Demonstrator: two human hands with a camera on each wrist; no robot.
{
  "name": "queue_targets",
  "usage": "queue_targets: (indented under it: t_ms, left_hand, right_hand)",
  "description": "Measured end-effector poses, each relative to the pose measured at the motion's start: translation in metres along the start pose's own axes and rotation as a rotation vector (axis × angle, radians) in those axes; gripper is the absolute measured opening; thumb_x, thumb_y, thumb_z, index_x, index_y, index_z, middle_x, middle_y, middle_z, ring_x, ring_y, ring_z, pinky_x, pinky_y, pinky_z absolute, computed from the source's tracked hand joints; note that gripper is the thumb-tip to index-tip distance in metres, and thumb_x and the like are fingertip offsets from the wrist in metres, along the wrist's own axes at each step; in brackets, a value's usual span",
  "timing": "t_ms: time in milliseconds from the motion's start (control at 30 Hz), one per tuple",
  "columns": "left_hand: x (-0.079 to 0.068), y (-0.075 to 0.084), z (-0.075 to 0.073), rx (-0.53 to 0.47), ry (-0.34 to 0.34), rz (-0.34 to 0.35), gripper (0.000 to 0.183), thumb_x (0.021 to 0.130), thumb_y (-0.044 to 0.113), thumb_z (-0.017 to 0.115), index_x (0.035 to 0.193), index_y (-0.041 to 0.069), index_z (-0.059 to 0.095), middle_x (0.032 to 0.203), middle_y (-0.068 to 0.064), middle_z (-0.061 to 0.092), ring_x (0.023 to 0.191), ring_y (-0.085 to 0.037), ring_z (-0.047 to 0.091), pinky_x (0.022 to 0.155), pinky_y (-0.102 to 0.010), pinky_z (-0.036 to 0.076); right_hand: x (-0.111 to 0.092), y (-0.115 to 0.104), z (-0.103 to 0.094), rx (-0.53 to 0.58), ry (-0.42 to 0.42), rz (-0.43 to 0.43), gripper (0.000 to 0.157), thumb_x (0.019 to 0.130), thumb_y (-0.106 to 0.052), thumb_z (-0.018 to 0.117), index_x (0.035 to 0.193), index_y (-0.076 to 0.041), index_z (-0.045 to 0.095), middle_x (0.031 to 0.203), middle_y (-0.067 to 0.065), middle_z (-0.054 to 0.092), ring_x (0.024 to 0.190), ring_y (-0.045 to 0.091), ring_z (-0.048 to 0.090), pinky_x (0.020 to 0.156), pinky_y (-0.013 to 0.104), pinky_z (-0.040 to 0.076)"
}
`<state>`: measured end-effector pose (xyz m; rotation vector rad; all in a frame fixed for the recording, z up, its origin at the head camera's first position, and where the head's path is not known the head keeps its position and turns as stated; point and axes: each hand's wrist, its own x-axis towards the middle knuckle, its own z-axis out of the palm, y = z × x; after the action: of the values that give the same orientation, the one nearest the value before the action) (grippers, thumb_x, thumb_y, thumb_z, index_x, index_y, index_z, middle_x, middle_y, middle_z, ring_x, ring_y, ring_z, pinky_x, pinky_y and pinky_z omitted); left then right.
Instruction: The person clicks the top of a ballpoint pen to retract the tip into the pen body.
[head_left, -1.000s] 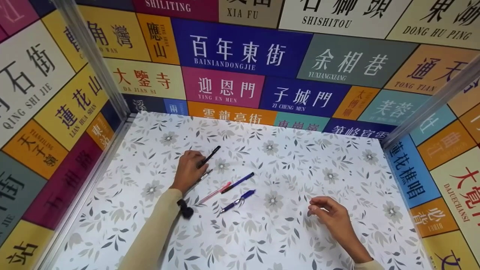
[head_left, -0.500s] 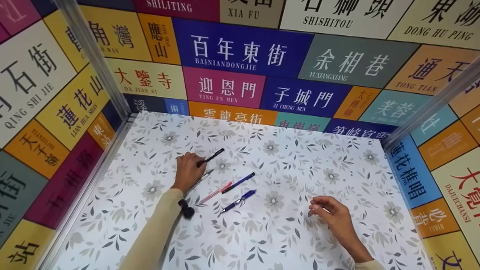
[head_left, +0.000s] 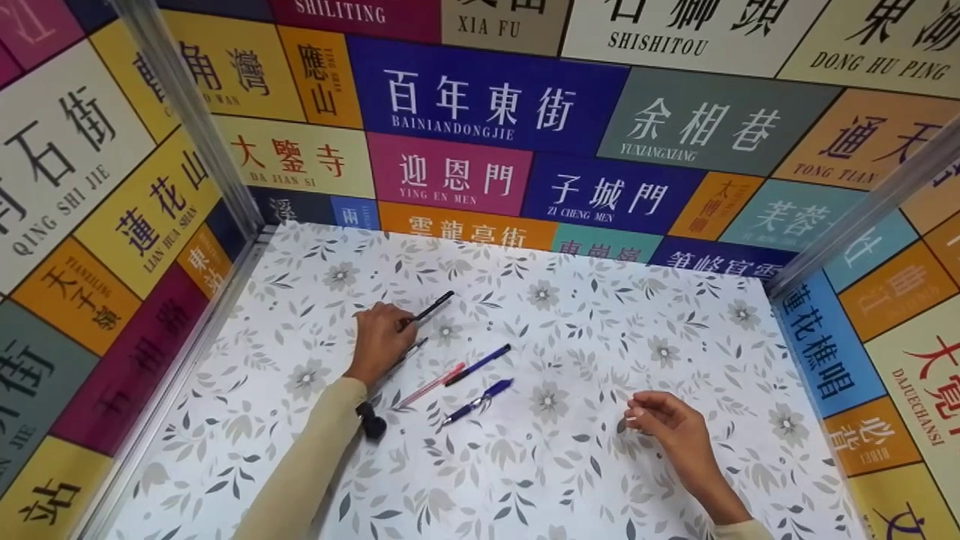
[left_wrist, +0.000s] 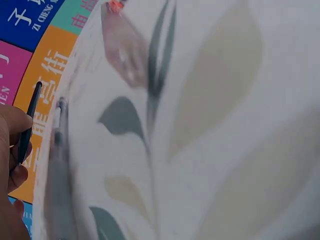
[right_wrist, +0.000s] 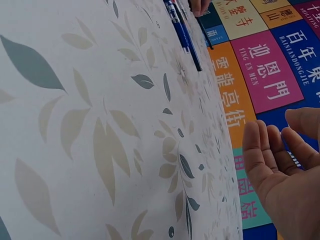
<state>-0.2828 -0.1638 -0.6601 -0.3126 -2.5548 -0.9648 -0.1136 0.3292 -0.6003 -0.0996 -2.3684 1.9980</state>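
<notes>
In the head view my left hand (head_left: pixel 380 341) pinches a black pen (head_left: pixel 435 306) near its lower end. The left wrist view shows this pen (left_wrist: pixel 30 120) between thumb and fingers. Close beside that hand, partly hidden under it, lies a slim pen with a grey tip (head_left: pixel 418 346). Further right rest a pink clear-barrelled pen (head_left: pixel 431 385), a blue pen with black ends (head_left: pixel 478 365) and a blue pen with a clip (head_left: pixel 480 401). My right hand (head_left: pixel 671 427) hovers to the right, holding nothing, fingers loosely bent.
The pens lie on a white tabletop (head_left: pixel 570 480) patterned with leaves and flowers. Colourful panels with street names (head_left: pixel 487 97) wall it in at the back and both sides. Metal posts (head_left: pixel 191 120) stand at the corners. A black wrist strap part (head_left: pixel 371 421) sits at the left sleeve.
The black pen has shifted a little to the right and its far end has swung rightward in the left hand. The right hand has drifted slightly right. The other pens lie as before.
</notes>
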Motion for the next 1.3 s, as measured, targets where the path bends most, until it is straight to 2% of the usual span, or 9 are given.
queue_targets:
  t_ms: [133, 233, 367, 500, 667, 933, 1100, 1300]
  left_hand:
    - [0.001, 0.012, -0.004, -0.052, 0.016, 0.022, 0.008, 0.093, 0.014, 0.083, 0.097, 0.007, 0.085, 0.088, -0.007, 0.077, 0.092, -0.033, 0.067, 0.089, -0.058, 0.042]
    - [0.000, 0.018, -0.006, -0.081, 0.031, 0.040, 0.008, 0.093, 0.014, 0.084, 0.097, 0.007, 0.085, 0.088, -0.006, 0.076, 0.091, -0.032, 0.066, 0.089, -0.057, 0.041]
    - [-0.004, 0.023, -0.007, -0.124, 0.080, 0.062, 0.006, 0.091, 0.010, 0.085, 0.096, 0.007, 0.085, 0.085, -0.005, 0.075, 0.089, -0.030, 0.066, 0.087, -0.054, 0.041]
    - [-0.009, 0.028, -0.007, -0.182, 0.121, 0.068, 0.006, 0.089, 0.006, 0.087, 0.094, 0.008, 0.085, 0.084, -0.006, 0.074, 0.086, -0.030, 0.065, 0.086, -0.052, 0.043]
    - [-0.015, 0.038, -0.008, -0.257, 0.130, 0.057, 0.008, 0.089, 0.003, 0.088, 0.095, 0.007, 0.085, 0.087, -0.005, 0.076, 0.086, -0.029, 0.065, 0.087, -0.048, 0.044]
    - [-0.023, 0.057, -0.008, -0.365, 0.153, 0.053, 0.009, 0.090, 0.002, 0.088, 0.096, 0.007, 0.085, 0.087, -0.002, 0.076, 0.086, -0.036, 0.066, 0.084, -0.040, 0.045]
    - [-0.027, 0.069, -0.006, -0.400, 0.169, 0.069, 0.010, 0.089, 0.000, 0.088, 0.096, 0.007, 0.085, 0.086, -0.001, 0.075, 0.086, -0.030, 0.066, 0.083, -0.037, 0.047]
    - [-0.032, 0.082, -0.002, -0.422, 0.179, 0.125, 0.013, 0.088, -0.001, 0.089, 0.097, 0.007, 0.086, 0.085, -0.001, 0.075, 0.084, -0.024, 0.066, 0.080, -0.033, 0.052]
  right_hand:
    - [0.000, 0.001, -0.001, 0.002, 0.004, 0.011, 0.034, 0.103, 0.002, 0.074, 0.131, 0.018, 0.065, 0.117, 0.031, 0.075, 0.099, 0.035, 0.080, 0.085, 0.042, 0.066]
    - [0.000, 0.003, -0.004, 0.023, 0.009, 0.017, 0.035, 0.102, 0.003, 0.074, 0.132, 0.019, 0.064, 0.115, 0.028, 0.076, 0.099, 0.030, 0.080, 0.084, 0.038, 0.066]
    - [0.000, 0.008, -0.009, 0.050, 0.013, 0.014, 0.036, 0.102, 0.004, 0.074, 0.132, 0.021, 0.062, 0.112, 0.024, 0.077, 0.100, 0.030, 0.080, 0.084, 0.036, 0.066]
    - [0.000, 0.012, -0.013, 0.056, 0.022, 0.010, 0.036, 0.102, 0.005, 0.074, 0.131, 0.022, 0.060, 0.111, 0.029, 0.075, 0.099, 0.032, 0.080, 0.083, 0.037, 0.066]
    - [0.000, 0.016, -0.015, 0.068, 0.037, 0.022, 0.036, 0.101, 0.007, 0.074, 0.130, 0.022, 0.060, 0.111, 0.034, 0.073, 0.097, 0.034, 0.080, 0.082, 0.037, 0.066]
    - [0.001, 0.018, -0.015, 0.027, 0.043, 0.012, 0.035, 0.102, 0.005, 0.074, 0.130, 0.022, 0.061, 0.113, 0.033, 0.075, 0.096, 0.023, 0.080, 0.081, 0.035, 0.066]
    - [0.002, 0.017, -0.011, 0.040, 0.050, 0.000, 0.036, 0.101, 0.004, 0.075, 0.129, 0.022, 0.062, 0.112, 0.033, 0.075, 0.095, 0.024, 0.081, 0.080, 0.036, 0.066]
    - [0.002, 0.014, -0.007, 0.069, 0.058, -0.007, 0.035, 0.100, 0.007, 0.075, 0.129, 0.023, 0.062, 0.111, 0.031, 0.074, 0.093, 0.024, 0.080, 0.079, 0.037, 0.067]
